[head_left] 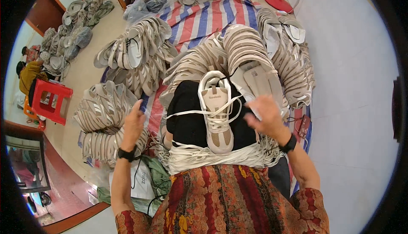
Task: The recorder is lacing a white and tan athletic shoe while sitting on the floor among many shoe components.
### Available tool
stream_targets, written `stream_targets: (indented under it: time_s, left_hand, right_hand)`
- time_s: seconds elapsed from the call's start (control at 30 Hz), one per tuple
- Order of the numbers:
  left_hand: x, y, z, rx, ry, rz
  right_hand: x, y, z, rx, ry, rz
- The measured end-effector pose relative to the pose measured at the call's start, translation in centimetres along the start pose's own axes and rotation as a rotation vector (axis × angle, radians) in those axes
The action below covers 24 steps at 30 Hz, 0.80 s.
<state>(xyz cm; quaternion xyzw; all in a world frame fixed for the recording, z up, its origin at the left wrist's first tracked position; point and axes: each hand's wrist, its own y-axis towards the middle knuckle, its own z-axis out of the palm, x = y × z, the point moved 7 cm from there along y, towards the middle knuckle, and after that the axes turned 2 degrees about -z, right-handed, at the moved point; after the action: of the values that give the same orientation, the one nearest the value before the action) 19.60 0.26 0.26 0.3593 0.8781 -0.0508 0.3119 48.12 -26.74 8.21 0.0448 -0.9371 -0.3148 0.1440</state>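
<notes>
A beige and white sneaker (217,102) lies on black cloth (182,102) over my lap, toe toward me. Its white shoelace (187,113) runs through the eyelets over the tongue, with loose ends and a loop spread to both sides. My left hand (134,123) is raised left of the shoe, apart from it, fingers stretched out and nothing visible in them. To the right of the shoe hovers my right hand (267,115), open with fingers apart, close to the lace loop. Across my waist lies a thick bundle of white laces (212,157).
Curved stacks of beige shoe uppers (250,42) surround me, with more stacked uppers (102,106) on the left. Striped sheeting (191,21) covers the floor ahead. A red stool (51,100) and another person (32,76) are at far left. A red stand base (278,3) is at the back right.
</notes>
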Motion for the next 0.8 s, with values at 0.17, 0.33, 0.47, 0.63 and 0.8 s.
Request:
stream_targets:
  time_s: [0.17,0.33,0.47,0.63,0.8]
  left_hand:
    - [-12.3,1.8,7.4,0.178,-0.415,0.308]
    - [-13.3,2.5,10.4,0.399,-0.522,0.190]
    - [-13.2,3.0,11.0,0.499,-0.713,0.008]
    - [-10.5,2.2,10.0,0.484,-1.089,-0.238]
    - [0.7,2.0,3.2,0.050,-1.224,-0.463]
  right_hand:
    - [4.8,-0.7,4.7,0.297,0.027,-0.049]
    - [3.2,-1.6,2.2,0.261,1.116,0.748]
    - [-0.7,-0.7,1.9,0.169,1.097,0.992]
    - [-2.4,-0.6,3.5,0.039,1.267,0.953]
    - [-1.7,-0.3,6.4,0.211,1.056,0.785]
